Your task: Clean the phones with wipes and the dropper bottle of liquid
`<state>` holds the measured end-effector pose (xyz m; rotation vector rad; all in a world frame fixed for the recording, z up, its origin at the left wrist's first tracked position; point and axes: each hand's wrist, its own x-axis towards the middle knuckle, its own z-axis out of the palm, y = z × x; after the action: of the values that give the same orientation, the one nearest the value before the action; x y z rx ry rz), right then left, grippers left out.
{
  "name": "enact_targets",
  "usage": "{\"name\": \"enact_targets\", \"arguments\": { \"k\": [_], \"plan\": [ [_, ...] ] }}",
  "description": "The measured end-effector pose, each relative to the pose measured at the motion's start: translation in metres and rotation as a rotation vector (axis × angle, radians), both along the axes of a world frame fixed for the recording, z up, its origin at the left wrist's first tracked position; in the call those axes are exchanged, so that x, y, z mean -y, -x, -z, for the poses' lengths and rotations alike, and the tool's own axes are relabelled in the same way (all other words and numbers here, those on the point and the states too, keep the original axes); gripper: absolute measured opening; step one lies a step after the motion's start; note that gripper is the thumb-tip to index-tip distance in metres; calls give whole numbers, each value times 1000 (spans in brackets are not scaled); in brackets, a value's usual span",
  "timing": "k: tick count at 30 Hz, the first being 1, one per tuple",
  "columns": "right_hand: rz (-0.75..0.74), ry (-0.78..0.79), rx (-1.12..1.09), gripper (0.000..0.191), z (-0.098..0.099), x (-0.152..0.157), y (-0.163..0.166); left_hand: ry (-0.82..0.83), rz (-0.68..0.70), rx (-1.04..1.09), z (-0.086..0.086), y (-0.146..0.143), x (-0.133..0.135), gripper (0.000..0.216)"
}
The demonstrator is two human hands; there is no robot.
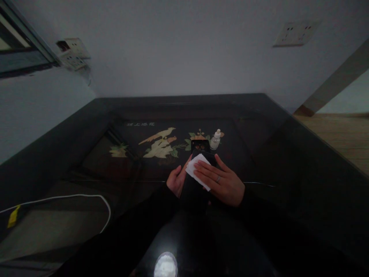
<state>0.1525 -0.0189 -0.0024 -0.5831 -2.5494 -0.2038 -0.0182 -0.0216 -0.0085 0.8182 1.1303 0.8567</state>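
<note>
My left hand (176,181) grips a black phone (192,192) along its left edge, with the fingers partly hidden beneath it. On the phone's upper face lies a folded white tissue (192,166), pressed flat under the fingers of my right hand (223,182). The right thumb sticks out near the phone's top right corner, and a ring is on one finger. Just beyond the phone, a black object with round camera lenses (200,145) lies on the table, its lower part covered. A small clear dropper bottle (215,141) with a white cap stands upright beside it.
The dark glossy table (173,104) carries a bird-and-flower picture (160,148) and meets the wall at the back. A white cable (77,195) with a yellow tag (14,217) runs at the left. Sockets (296,34) are on the wall.
</note>
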Motion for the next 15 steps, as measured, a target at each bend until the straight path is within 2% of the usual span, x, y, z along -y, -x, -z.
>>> {"name": "enact_targets", "arguments": {
  "k": [3,5,8,10,12,15],
  "plan": [
    [-94,-23,57,42,7,7,5,17,19,23,2,5,-1,68],
    [-93,-34,69,41,9,2,3,10,20,66,5,6,-2,67],
    [102,-74,11,40,9,-10,-6,-23,18,111,11,4,-4,65],
    [173,-89,-17,40,11,-9,-7,-29,33,69,13,4,-5,65],
    [65,-59,25,39,15,1,-1,-27,44,19,14,7,-6,65],
    [-195,-66,110,37,19,16,10,-15,36,-32,12,10,-6,67]
  ]
}}
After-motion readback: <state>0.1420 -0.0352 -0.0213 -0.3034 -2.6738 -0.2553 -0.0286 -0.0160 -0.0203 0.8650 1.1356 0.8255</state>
